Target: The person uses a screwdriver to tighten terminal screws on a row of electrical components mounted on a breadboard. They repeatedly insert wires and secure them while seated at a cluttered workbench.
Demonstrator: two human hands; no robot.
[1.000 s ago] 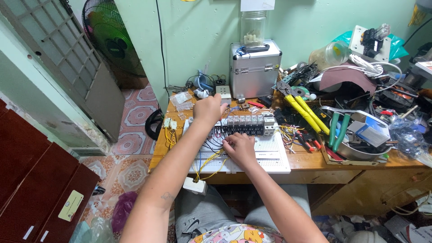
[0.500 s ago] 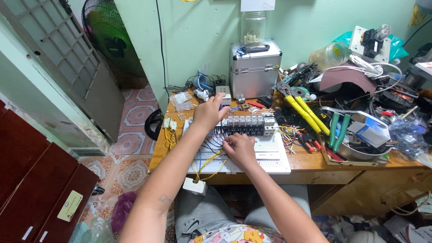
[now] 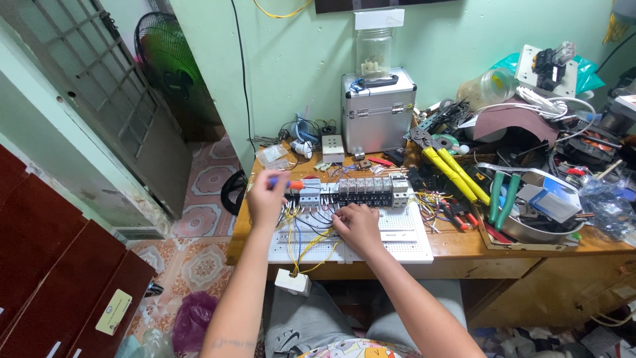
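Since the earlier frames, left hand point(image 3: 266, 199) has drawn back from the far edge of the breaker row toward the near-left end, and it now carries a screwdriver point(image 3: 286, 183) with a blue and orange handle. Right hand point(image 3: 358, 227) has held its place on the white board point(image 3: 404, 233).

Grip state, left: fingers closed round the screwdriver handle, thumb and forefinger pinching it. The tool's long axis lies nearly level, running left to right, with the tip end pointing right toward the breaker row point(image 3: 361, 189). The tip itself is too small to make out; whether it touches a terminal cannot be told.

Grip state, right: fingers curled down and pressed onto the board, just in front of the row's middle. Whether they pinch a wire beneath cannot be told; the knuckles hide the fingertips.

Key relation: the breaker row lies to the right of the left hand's grip, along the same left-to-right line as the tool. The row's leftmost units sit just beside the tool's tip end. Left hand is the nearer to that end; right hand is nearer to the centre of the row.

Yellow wires point(image 3: 306, 245) fan from under the row toward the near table edge, between the two hands, down to a small white box point(image 3: 293, 282) hanging at the edge.

Surroundings: a metal case point(image 3: 377, 109) stands behind the row against the wall. Yellow-handled cutters point(image 3: 457, 174) lie to the right, well apart from both hands.
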